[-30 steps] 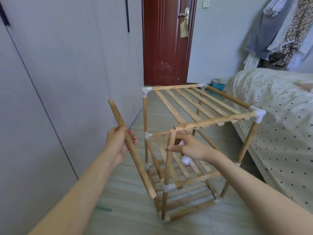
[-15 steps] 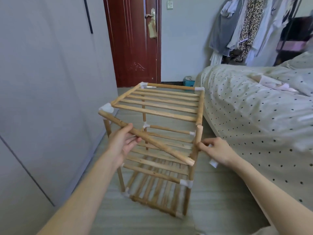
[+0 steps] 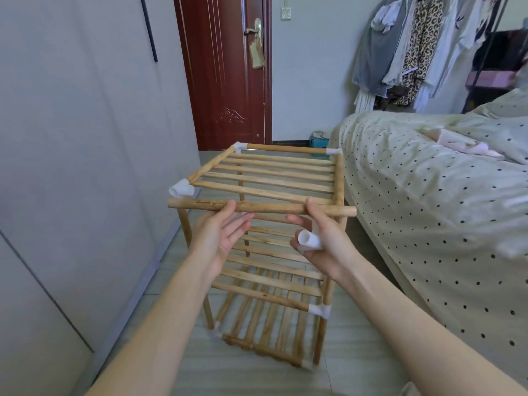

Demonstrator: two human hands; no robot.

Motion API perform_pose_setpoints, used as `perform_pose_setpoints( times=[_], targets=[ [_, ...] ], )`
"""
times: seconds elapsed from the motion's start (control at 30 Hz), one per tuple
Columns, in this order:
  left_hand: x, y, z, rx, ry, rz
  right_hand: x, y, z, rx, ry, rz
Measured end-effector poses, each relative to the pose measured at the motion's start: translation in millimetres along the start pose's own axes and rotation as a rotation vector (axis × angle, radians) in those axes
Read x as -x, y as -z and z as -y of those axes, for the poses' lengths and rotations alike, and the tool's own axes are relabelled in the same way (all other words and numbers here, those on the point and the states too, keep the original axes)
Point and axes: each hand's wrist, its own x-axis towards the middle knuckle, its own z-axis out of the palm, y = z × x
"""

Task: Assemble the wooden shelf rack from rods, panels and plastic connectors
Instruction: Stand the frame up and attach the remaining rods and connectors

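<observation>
Fingers of the left hand (image 3: 221, 235) lie straight and spread, palm up, with their tips under the loose rod (image 3: 261, 207), so the rod rests on them and is not clasped. On the right hand (image 3: 324, 244) the thumb reaches up beside the rod and the first fingers extend under it, while the lower fingers curl round a white plastic connector (image 3: 309, 240) pressed into the palm, its open mouth facing the camera.

Half a second ago the left hand wrapped the rod and held it slanting down toward the rack's near right post, where the right hand pinched the post top. Now the rod lies almost level across the near edge of the shelf rack (image 3: 265, 247), just in front of the top slatted panel (image 3: 268, 174). Its left end sits just below the open corner connector (image 3: 181, 189) at the rack's near left corner, not pushed in; its right end juts past the near right post. The right hand has left the post and come inward beneath the rod.

Two lower slatted tiers show under the top one, with white joints at the corners. The rack stands on the pale floor (image 3: 251, 375), with the grey wardrobe (image 3: 85, 132) left of it, the spotted bed (image 3: 428, 195) touching or just beside its right side, the red door (image 3: 225, 70) behind it, and hanging clothes (image 3: 414, 47) beyond the bed.
</observation>
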Motion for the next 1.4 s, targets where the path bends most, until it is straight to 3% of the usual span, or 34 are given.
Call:
perform_pose_setpoints(
  times=[0.07,0.13,0.27,0.33,0.6,0.77,0.87,1.07,1.4],
  targets=[
    [0.4,2.8,-0.9,-0.114,-0.006,-0.009,-8.7,-14.3,-2.8,-0.076,0.014,-0.102],
    [0.7,10.2,0.9,-0.333,0.008,-0.118,-15.1,-23.7,-7.4,-0.063,-0.003,-0.181],
    [-20.4,40.1,-3.0,-0.683,-0.004,-0.659,-24.7,-36.5,-16.3,-0.094,0.060,-0.368],
    [-34.9,54.2,-14.7,-0.713,-0.063,-0.755,-26.9,-42.6,-16.8,-0.093,0.107,-0.415],
    [-80.3,59.8,-39.4,-0.607,-0.089,-0.349,-34.8,-46.7,-3.7,-0.136,0.208,-0.525],
    [-76.7,68.3,-30.2,-0.517,-0.122,-0.410,-40.7,-46.3,-4.1,-0.193,0.203,-0.590],
    [-71.0,72.9,-37.8,-0.431,-0.082,-0.366,-45.1,-42.7,-3.2,-0.160,0.214,-0.586],
    [-57.7,74.6,-42.5,-0.457,0.020,-0.265,-44.1,-37.0,-16.3,-0.134,0.124,-0.429],
    [-43.1,66.1,-42.5,-0.490,0.061,-0.252,-35.4,-36.1,-20.7,0.002,0.094,-0.324]
  ],
)
